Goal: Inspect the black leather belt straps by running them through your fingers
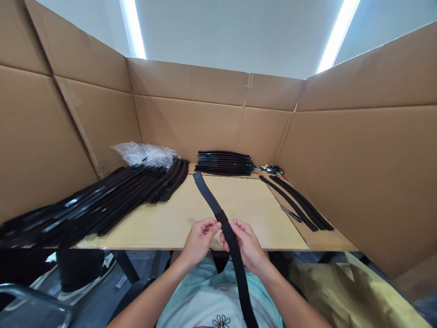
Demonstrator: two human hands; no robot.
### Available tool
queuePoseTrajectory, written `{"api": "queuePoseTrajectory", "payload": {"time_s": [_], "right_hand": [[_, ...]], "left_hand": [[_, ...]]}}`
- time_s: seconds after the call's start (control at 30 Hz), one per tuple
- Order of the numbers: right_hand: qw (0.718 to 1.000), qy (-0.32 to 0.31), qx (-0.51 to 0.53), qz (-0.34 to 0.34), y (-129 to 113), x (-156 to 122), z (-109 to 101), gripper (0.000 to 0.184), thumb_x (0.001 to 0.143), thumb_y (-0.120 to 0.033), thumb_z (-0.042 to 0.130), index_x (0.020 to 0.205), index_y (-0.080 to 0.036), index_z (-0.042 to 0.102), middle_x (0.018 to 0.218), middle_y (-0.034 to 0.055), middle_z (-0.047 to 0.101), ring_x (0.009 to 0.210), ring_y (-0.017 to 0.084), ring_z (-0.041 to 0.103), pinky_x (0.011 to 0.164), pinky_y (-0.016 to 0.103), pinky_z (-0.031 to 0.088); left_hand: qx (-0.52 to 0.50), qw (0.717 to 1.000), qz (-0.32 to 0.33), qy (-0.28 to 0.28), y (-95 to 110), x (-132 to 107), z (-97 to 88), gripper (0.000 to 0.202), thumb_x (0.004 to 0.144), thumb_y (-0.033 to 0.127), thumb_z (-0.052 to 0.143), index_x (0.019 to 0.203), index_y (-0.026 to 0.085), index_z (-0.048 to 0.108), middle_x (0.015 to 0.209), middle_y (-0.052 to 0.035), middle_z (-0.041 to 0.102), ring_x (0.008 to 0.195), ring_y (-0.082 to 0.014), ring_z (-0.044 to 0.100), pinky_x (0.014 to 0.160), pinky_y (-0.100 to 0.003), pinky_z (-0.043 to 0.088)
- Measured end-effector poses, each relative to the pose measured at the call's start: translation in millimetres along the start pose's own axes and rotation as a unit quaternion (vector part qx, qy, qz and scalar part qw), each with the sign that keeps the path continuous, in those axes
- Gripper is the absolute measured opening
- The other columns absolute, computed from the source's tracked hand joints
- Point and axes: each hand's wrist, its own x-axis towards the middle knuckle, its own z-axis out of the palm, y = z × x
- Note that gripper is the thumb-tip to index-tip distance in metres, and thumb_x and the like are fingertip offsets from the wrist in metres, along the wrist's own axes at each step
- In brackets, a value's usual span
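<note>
A long black belt strap (209,193) runs from the table's middle down over the near edge and across my lap. Both my hands pinch it close to the table's front edge. My left hand (200,239) grips its left side with thumb and fingers closed. My right hand (246,243) holds the other side, fingers curled round it. A brown patch on the strap shows just between my fingertips.
A large pile of black straps (102,200) covers the left of the wooden table (164,223), with crumpled clear plastic bags (146,154) behind it. A smaller strap stack (225,163) lies at the back. Two or three straps (300,202) and a small metal tool (291,213) lie right. Cardboard walls (358,173) enclose the table.
</note>
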Motion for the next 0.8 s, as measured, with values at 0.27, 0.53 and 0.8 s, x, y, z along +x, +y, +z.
{"api": "queuePoseTrajectory", "payload": {"time_s": [0.27, 0.53, 0.8], "right_hand": [[0.998, -0.036, 0.025, 0.044, 10, 26, -20, 0.034, 0.064, -0.036, 0.077, 0.085, -0.017, 0.057, 0.072, 0.0021, 0.069, 0.055, 0.012, 0.060, 0.048, 0.023, 0.051], [0.998, -0.036, -0.017, 0.048, 21, 41, -32, 0.047, 0.049, -0.022, 0.086, 0.089, -0.016, 0.061, 0.068, -0.0042, 0.064, 0.051, 0.008, 0.055, 0.040, 0.017, 0.047], [0.989, -0.104, -0.050, 0.092, 23, 43, -34, 0.036, 0.061, -0.033, 0.080, 0.079, -0.015, 0.054, 0.054, -0.0052, 0.060, 0.041, 0.008, 0.055, 0.041, 0.018, 0.046]], "left_hand": [[0.025, 0.999, -0.018, 0.042, -22, 22, -18.6, 0.041, 0.071, 0.051, 0.064, 0.054, 0.015, 0.053, 0.051, 0.0033, 0.049, 0.050, -0.0098, 0.038, 0.051, -0.021, 0.030], [0.003, 0.997, -0.065, 0.034, -29, 24, -19.6, 0.046, 0.059, 0.057, 0.071, 0.057, 0.016, 0.050, 0.047, 0.0084, 0.036, 0.044, -0.0063, 0.024, 0.042, -0.021, 0.016], [-0.117, 0.985, -0.122, 0.015, -34, 27, -27.3, 0.046, 0.057, 0.047, 0.078, 0.056, 0.017, 0.044, 0.044, 0.0120, 0.024, 0.041, -0.0033, 0.014, 0.041, -0.021, 0.008]]}}
